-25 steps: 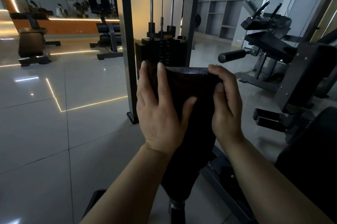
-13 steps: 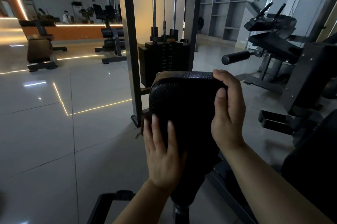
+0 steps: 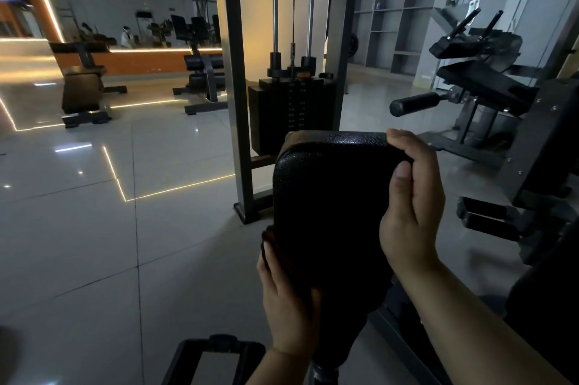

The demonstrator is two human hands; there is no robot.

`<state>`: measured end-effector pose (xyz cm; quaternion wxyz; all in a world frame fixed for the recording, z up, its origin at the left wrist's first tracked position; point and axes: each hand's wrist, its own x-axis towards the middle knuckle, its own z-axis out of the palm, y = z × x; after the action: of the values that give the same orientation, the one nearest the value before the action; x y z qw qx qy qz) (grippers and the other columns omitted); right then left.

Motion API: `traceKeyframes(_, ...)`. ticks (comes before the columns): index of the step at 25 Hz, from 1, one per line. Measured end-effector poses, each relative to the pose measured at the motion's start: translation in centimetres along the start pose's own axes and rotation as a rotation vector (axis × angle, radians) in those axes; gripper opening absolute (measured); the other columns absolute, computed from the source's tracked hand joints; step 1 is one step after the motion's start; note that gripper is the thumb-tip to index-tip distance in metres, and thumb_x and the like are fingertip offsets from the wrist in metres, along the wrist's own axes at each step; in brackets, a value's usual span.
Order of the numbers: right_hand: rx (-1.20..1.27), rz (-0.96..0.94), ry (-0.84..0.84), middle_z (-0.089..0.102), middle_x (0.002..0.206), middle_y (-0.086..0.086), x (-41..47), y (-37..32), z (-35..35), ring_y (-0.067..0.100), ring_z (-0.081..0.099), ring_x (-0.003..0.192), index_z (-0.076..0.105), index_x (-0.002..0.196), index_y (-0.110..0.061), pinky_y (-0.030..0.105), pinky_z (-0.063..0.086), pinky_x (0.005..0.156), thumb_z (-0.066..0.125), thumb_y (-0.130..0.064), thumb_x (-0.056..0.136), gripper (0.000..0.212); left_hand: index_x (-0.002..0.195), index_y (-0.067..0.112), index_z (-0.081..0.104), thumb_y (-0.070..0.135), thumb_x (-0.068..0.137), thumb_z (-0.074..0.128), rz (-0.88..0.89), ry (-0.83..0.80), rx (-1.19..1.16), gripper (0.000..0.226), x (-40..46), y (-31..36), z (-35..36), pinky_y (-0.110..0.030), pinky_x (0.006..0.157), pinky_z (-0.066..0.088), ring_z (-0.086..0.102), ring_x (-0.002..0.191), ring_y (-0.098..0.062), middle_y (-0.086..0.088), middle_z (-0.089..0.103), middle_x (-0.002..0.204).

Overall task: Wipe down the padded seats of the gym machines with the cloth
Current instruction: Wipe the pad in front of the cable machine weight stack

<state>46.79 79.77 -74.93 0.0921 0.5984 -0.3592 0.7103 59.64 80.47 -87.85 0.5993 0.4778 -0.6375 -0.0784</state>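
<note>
A black, pebble-textured padded seat on a metal post fills the centre of the head view, its broad face turned toward the camera and its top edge catching the light. The right hand grips the pad's corner at 2 o'clock: the fingers curl over the top edge and the thumb lies flat along the near face. The left hand sits at the pad's lower side, at about 7 o'clock, pressed against the edge with its fingers fairly straight and pointing up. A dark fold at its fingertips may be the cloth, but it is too dim there to tell, so the cloth cannot be placed with certainty.

Just behind the seat, at 12 o'clock, stands a black stack of weight plates between two grey steel uprights, with chrome guide rods rising from it. At 3 o'clock is another dark machine with a black foam roller pointing left. At 10 o'clock, well apart from the seat, a brown padded bench stands on the glossy grey tiled floor, which carries thin glowing light strips. Grey open shelving lines the wall at 1 o'clock.
</note>
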Motion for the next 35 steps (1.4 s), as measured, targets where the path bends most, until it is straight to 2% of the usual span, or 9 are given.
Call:
traceKeyframes(4,-0.015,-0.01,0.005,0.053,0.123,0.012,0.0,0.0,0.1,0.021,0.05,0.122,0.047,0.122,-0.005,0.033,0.038,0.105,0.031,-0.006,0.098,0.029,0.146,0.038,0.0,0.041,0.083,0.045,-0.082,-0.035,-0.078,0.078,0.9,1.7,-0.7,-0.048,0.079,0.052,0.051,0.114,-0.052,-0.028,0.032,0.144)
traceKeyframes(8,0.0,0.017,-0.002,0.053,0.123,0.012,0.1,-0.1,0.0,0.021,0.05,0.122,0.048,0.122,-0.004,0.034,0.038,0.106,0.031,-0.007,0.098,0.029,0.144,0.021,0.017,0.049,0.087,0.043,0.109,0.144,-0.09,0.069,8.8,7.1,-1.7,-0.045,0.073,0.055,0.055,0.113,-0.038,-0.02,0.04,0.139)
traceKeyframes(11,0.008,0.028,-0.004,0.053,0.123,0.011,0.0,-0.2,-0.1,0.024,0.05,0.122,0.048,0.121,-0.003,0.037,0.038,0.106,0.032,-0.008,0.098,0.029,0.139,0.027,0.027,0.046,0.082,0.051,0.162,0.213,-0.126,0.065,10.7,8.0,-2.0,-0.032,0.08,0.053,0.051,0.121,-0.016,-0.005,0.046,0.137)
traceKeyframes(15,-0.01,0.019,0.019,0.054,0.123,0.008,-0.1,-0.3,0.1,0.022,0.051,0.121,0.048,0.121,-0.006,0.035,0.038,0.105,0.032,-0.007,0.098,0.028,0.143,0.034,0.021,0.053,0.073,0.059,0.002,0.157,-0.262,0.082,6.1,4.4,-1.2,0.0,0.087,0.032,0.028,0.122,0.023,0.03,0.032,0.138)
traceKeyframes(18,-0.023,0.018,0.026,0.054,0.123,0.007,-0.1,-0.2,0.1,0.02,0.051,0.121,0.048,0.121,-0.007,0.033,0.038,0.104,0.032,-0.006,0.099,0.028,0.14,0.051,0.022,0.071,0.068,0.061,-0.201,0.039,-0.371,0.085,0.4,0.5,-0.6,-0.015,0.099,0.039,0.034,0.128,0.014,0.037,0.032,0.14)
traceKeyframes(21,-0.022,0.02,0.022,0.054,0.123,0.009,-0.1,-0.1,0.1,0.021,0.051,0.121,0.047,0.122,-0.007,0.033,0.039,0.104,0.032,-0.006,0.099,0.028,0.141,0.041,0.028,0.075,0.068,0.061,-0.335,0.001,-0.429,0.087,-2.0,-0.9,-0.2,-0.046,0.104,0.043,0.043,0.13,-0.006,0.013,0.042,0.142)
traceKeyframes(29,-0.067,0.022,0.008,0.055,0.123,0.015,0.1,-0.5,0.1,0.02,0.051,0.121,0.048,0.122,-0.006,0.026,0.039,0.102,0.049,-0.017,0.094,0.03,0.136,0.01,0.041,0.05,0.076,0.058,-0.011,0.156,-0.279,0.073,9.5,7.4,-2.2,-0.002,0.086,0.035,0.049,0.118,-0.012,-0.006,0.051,0.131)
traceKeyframes(32,-0.069,0.038,0.009,0.055,0.124,0.016,0.1,-0.7,0.2,0.017,0.051,0.12,0.05,0.121,-0.001,0.019,0.038,0.099,0.051,-0.019,0.094,0.032,0.138,0.015,0.037,0.045,0.079,0.059,0.094,0.165,-0.209,0.07,10.5,8.1,-2.2,0.0,0.083,0.033,0.044,0.121,-0.004,-0.003,0.046,0.135)
traceKeyframes(35,-0.094,0.024,0.039,0.057,0.122,0.016,0.0,-0.6,0.4,0.016,0.052,0.119,0.052,0.119,0.001,0.018,0.038,0.098,0.052,-0.019,0.093,0.033,0.143,0.034,0.023,0.056,0.072,0.063,-0.012,0.147,-0.308,0.084,6.2,5.6,-1.6,0.001,0.093,0.029,0.03,0.125,0.017,0.018,0.035,0.141)
